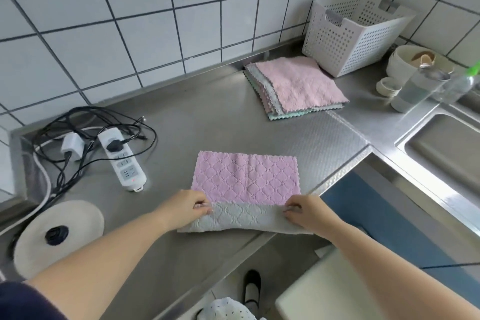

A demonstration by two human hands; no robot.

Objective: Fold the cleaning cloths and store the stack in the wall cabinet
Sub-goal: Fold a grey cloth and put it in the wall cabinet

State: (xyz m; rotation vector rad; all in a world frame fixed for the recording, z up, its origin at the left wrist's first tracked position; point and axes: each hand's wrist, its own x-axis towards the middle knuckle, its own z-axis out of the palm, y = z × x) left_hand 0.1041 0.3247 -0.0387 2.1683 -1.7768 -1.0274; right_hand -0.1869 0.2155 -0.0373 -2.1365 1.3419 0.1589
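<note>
On the stainless steel countertop (207, 117), close to its near edge, lay a square quilted microfibre cleaning cloth, pink on one face and grey on the other (245, 179), with its near hem turned up and over so that a grey band showed across the bottom. The left hand (185, 209) pinched the left end of that turned hem between thumb and curled fingers, and the right hand (307, 212) pinched the right end the same way; both held cloth and nothing else. The fold looked only just begun. The main risk was a crooked fold: if one hand travelled further toward the back edge than the other, the scalloped hems would not meet and the folded piece would sit askew in a pile. The near part of the cloth lay right at the counter's front edge, so a slack grip could let it slide off toward the floor. A white power strip with a black plug (122, 158) and a tangle of black cables (78, 122) lay to the left, near enough that a wide sweep could drag a cable. Toward the back right corner, a stack of flat cloths, pink on top with grey and green beneath (298, 86), waited beside a white perforated plastic basket (355, 31); its fanned edges suggested it could shed layers when lifted. No wall cabinet was visible.
</note>
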